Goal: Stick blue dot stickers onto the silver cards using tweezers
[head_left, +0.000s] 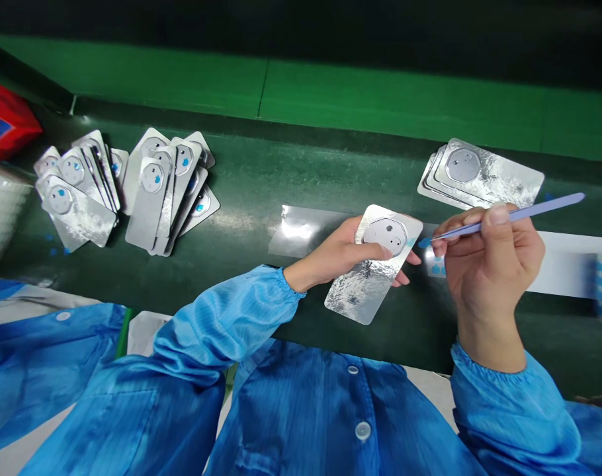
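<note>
Tweezers (544, 207) are pinched by the right hand (494, 264), a silvery plate (364, 284) by the left hand (344, 254), a red container's (20, 122) contents unclear.

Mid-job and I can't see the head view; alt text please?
A person's left hand holds a silvery plate; beside it, the right hand holds a slim purple tool, a small blue piece at its tip. Similar plates lie in two piles at picture left and a stack at upper right.
</note>
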